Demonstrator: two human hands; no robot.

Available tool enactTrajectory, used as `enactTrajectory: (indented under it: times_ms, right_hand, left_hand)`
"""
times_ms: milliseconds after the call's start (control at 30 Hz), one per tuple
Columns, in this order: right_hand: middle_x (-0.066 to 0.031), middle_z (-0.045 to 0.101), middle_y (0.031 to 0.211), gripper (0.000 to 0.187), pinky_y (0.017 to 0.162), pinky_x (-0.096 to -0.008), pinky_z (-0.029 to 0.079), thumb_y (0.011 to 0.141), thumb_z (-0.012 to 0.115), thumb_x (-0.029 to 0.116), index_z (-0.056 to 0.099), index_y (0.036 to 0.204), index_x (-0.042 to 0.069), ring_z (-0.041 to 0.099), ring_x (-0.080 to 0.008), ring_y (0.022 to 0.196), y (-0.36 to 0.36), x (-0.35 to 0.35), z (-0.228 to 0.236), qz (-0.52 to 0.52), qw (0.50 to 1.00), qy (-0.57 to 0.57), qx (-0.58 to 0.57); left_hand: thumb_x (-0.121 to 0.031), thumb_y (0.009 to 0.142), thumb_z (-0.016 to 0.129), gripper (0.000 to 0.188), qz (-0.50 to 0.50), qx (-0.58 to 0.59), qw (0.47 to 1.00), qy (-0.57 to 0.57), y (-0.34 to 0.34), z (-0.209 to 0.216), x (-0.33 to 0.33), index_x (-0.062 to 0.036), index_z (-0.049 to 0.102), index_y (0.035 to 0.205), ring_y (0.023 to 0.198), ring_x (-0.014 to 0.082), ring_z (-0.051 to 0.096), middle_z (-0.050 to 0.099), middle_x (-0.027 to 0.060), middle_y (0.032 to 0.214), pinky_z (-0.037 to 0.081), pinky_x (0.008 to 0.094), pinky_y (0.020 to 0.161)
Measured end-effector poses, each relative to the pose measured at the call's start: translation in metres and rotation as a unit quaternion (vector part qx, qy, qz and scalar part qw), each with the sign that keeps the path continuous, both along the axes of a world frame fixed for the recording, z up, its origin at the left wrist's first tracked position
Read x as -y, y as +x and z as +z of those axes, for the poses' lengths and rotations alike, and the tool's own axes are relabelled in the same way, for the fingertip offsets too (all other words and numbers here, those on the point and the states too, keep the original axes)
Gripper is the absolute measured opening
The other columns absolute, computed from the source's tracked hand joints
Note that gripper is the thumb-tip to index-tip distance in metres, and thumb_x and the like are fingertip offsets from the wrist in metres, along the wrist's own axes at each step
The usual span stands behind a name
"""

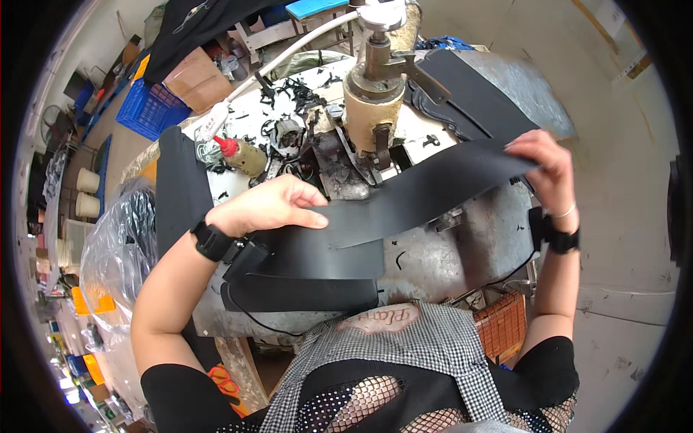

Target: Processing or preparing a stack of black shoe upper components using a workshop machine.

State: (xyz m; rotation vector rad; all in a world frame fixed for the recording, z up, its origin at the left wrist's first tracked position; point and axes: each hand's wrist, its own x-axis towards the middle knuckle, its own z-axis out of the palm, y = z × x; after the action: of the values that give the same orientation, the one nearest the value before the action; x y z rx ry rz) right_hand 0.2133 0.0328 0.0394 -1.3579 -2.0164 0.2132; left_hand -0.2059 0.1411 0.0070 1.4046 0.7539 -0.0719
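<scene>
A long, curved black sheet strip [440, 180] that looks like leather spans the space between my hands, in front of the machine head. My right hand [546, 164] grips its raised right end with fingers bent over the edge. At the strip's lower left end, my left hand [278, 202] has thumb and fingers closed around the edge. Beneath that hand lie more flat black pieces [325, 260], partly covered by the strip and my wrist. The cream machine column [372, 108] stands just beyond the strip; its working tip is partly hidden.
Black scraps [299, 94] litter the white tabletop beyond my left hand. A red-capped bottle [245, 156] lies there. Dark sheets [476, 94] rest at the far right, with another long piece [180, 195] along the left edge. A blue crate [150, 110] stands beyond the table.
</scene>
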Motion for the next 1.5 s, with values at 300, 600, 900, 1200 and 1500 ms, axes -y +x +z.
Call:
enactTrajectory:
  times_ms: [300, 600, 900, 1200, 1500]
  right_hand:
    - [-0.0146, 0.061, 0.121, 0.058, 0.094, -0.0406, 0.046, 0.072, 0.081, 0.023, 0.058, 0.122, 0.005, 0.057, -0.0316, 0.110, 0.067, -0.003, -0.010, -0.355, 0.900, 0.116, 0.227]
    - [-0.0070, 0.067, 0.091, 0.034, 0.086, -0.0417, 0.048, 0.056, 0.070, -0.002, 0.070, 0.089, 0.006, 0.062, -0.0288, 0.094, -0.041, -0.003, -0.035, 0.056, 0.981, 0.142, 0.119]
    - [-0.0080, 0.065, 0.084, 0.030, 0.077, -0.0301, 0.050, 0.073, 0.076, 0.009, 0.064, 0.099, 0.001, 0.061, -0.0202, 0.085, 0.103, 0.003, 0.024, -0.229, 0.965, -0.120, 0.042]
    - [-0.0205, 0.046, 0.139, 0.089, 0.110, -0.0457, 0.033, 0.059, 0.075, 0.026, 0.044, 0.142, 0.017, 0.042, -0.0390, 0.129, 0.033, -0.030, -0.036, -0.071, 0.976, -0.057, 0.198]
    - [-0.0165, 0.051, 0.132, 0.076, 0.106, -0.0445, 0.035, 0.073, 0.075, 0.047, 0.050, 0.137, 0.015, 0.046, -0.0369, 0.123, 0.047, -0.058, -0.045, -0.131, 0.970, -0.054, 0.199]
  left_hand:
    - [-0.010, 0.091, 0.065, 0.015, 0.048, -0.007, 0.999, -0.024, -0.005, 0.000, -0.005, 0.0011, 0.062, 0.100, 0.075, 0.0026, 0.060, 0.067, -0.0005, 0.086, 0.048, 0.0183, 0.068]
    - [-0.010, 0.087, 0.070, 0.019, 0.058, 0.004, 0.998, 0.035, 0.031, -0.002, -0.005, -0.0045, 0.052, 0.088, 0.067, 0.0031, 0.057, 0.064, -0.0006, 0.077, 0.043, 0.0176, 0.059]
    - [-0.012, 0.086, 0.070, 0.019, 0.116, 0.006, 0.993, 0.011, -0.014, -0.012, 0.045, -0.0044, 0.055, 0.094, 0.063, 0.0065, 0.059, 0.068, 0.0040, 0.082, 0.047, 0.0206, 0.055]
    - [-0.033, 0.054, 0.089, 0.109, -0.132, -0.188, 0.835, 0.500, -0.025, -0.060, 0.138, 0.0090, 0.033, 0.138, 0.121, 0.0383, 0.044, 0.046, 0.0245, 0.128, 0.035, 0.0452, 0.105]
    - [-0.026, 0.051, 0.091, 0.094, -0.024, -0.128, 0.856, 0.500, -0.031, -0.066, 0.136, 0.0038, 0.042, 0.125, 0.113, 0.0382, 0.047, 0.047, 0.0217, 0.124, 0.041, 0.0439, 0.098]
